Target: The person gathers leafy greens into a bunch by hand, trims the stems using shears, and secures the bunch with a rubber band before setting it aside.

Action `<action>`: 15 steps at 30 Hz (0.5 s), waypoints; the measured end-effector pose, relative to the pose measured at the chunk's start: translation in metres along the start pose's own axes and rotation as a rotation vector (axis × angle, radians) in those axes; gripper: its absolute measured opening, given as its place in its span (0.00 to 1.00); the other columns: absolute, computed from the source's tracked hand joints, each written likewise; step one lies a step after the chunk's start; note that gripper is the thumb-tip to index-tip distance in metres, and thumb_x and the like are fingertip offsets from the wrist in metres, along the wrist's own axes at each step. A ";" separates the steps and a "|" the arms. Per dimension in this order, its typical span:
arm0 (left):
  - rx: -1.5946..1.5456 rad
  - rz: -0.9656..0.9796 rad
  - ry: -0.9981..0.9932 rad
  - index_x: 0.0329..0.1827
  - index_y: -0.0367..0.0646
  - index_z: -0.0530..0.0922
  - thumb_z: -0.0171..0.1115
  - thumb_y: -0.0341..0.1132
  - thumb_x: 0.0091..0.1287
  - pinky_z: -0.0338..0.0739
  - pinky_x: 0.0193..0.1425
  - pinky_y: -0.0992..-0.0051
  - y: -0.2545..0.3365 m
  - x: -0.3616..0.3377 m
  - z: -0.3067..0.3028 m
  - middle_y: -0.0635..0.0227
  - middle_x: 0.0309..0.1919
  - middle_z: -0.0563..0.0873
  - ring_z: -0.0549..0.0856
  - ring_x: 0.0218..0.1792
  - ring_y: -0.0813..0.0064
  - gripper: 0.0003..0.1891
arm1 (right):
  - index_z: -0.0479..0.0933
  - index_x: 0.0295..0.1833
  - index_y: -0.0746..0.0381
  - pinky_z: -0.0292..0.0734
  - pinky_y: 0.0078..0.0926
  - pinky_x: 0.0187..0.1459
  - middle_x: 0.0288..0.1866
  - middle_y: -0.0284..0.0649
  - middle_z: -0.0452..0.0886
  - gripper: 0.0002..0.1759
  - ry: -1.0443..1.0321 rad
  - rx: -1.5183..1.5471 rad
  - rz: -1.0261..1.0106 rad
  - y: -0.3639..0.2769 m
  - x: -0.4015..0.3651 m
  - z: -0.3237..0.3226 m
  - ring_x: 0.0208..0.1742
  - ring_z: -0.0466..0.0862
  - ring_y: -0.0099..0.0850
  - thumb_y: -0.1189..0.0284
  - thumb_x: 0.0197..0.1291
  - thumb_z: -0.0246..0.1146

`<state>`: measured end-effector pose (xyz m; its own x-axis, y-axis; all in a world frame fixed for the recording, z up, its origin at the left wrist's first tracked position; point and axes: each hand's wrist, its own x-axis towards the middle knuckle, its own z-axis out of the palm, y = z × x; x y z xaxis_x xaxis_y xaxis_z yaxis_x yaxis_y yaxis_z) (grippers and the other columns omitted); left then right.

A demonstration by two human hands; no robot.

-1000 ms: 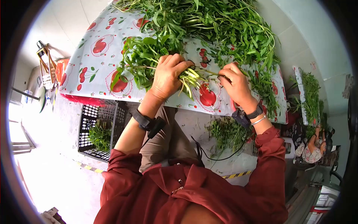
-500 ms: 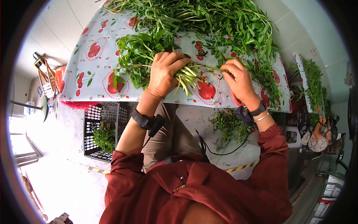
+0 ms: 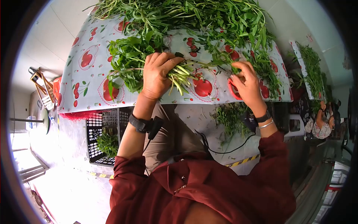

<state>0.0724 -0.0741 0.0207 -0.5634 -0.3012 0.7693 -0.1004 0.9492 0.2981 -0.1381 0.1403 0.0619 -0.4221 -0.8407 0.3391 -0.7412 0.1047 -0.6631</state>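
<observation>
My left hand is closed around a bunch of leafy green vegetables, pressed down on the tablecloth. The bunch's pale stem ends poke out to the right of my fingers, and its leaves fan out to the left. To the right, my right hand has a red-handled pair of scissors in its grip, the handle loop showing below the thumb. My index finger and thumb are bent with a gap between them. Thin stems and loose leaves lie between the two hands; the scissors' blades are mostly hidden.
A large heap of greens covers the back of the fruit-patterned tablecloth. Below the table edge stand a black crate with greens inside and a floor pile of greens. At far right, another person works beside more greens.
My right hand has let go of the stem it pinched and opened its fingertips. The red scissors handle shows more. The whole view has shifted slightly.
</observation>
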 end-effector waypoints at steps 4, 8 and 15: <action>0.001 -0.006 -0.001 0.46 0.52 0.87 0.70 0.38 0.50 0.71 0.48 0.68 0.000 0.000 0.000 0.73 0.40 0.85 0.80 0.42 0.66 0.18 | 0.76 0.54 0.65 0.78 0.26 0.41 0.49 0.41 0.78 0.16 -0.076 -0.147 0.093 0.010 -0.027 -0.015 0.42 0.83 0.32 0.79 0.60 0.66; 0.010 -0.001 0.001 0.47 0.53 0.86 0.73 0.42 0.46 0.71 0.50 0.68 -0.003 -0.002 0.003 0.74 0.40 0.84 0.80 0.42 0.66 0.21 | 0.76 0.51 0.65 0.79 0.32 0.44 0.46 0.44 0.80 0.15 -0.148 -0.197 0.138 0.013 -0.036 -0.019 0.43 0.84 0.37 0.76 0.58 0.67; 0.006 -0.013 -0.015 0.46 0.51 0.86 0.71 0.40 0.49 0.71 0.50 0.67 0.001 0.000 -0.001 0.73 0.41 0.84 0.80 0.42 0.65 0.19 | 0.77 0.48 0.64 0.78 0.39 0.44 0.45 0.44 0.79 0.16 -0.041 -0.411 0.172 0.020 -0.029 -0.023 0.44 0.82 0.43 0.76 0.52 0.68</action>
<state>0.0735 -0.0731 0.0220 -0.5743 -0.3125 0.7567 -0.1131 0.9457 0.3047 -0.1524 0.1791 0.0537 -0.5428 -0.8119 0.2150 -0.8113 0.4406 -0.3844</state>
